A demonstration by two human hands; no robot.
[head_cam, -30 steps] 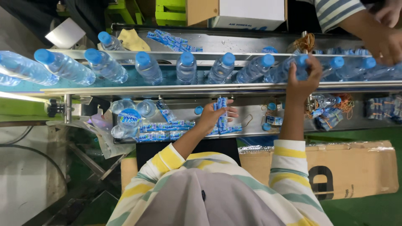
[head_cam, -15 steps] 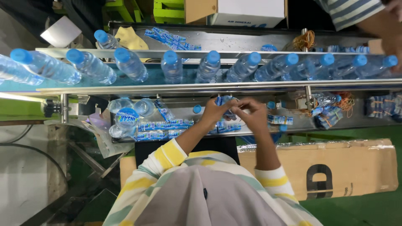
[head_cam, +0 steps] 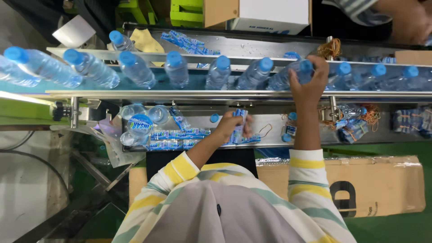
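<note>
Two striped sleeves reach up from the bottom of the view, over a cardboard box lying at four o'clock. Left hand, just above centre, is closed around a small bundle of blue labels, held over the steel shelf; more labels lie in rows at nine o'clock from it, beside spare bottles. Right hand, at one o'clock from the left, grips a capped bottle on the conveyor, where other blue-capped bottles stand in line. Farther off, at twelve o'clock, sits a white carton; another person's hand shows at the top right
</note>
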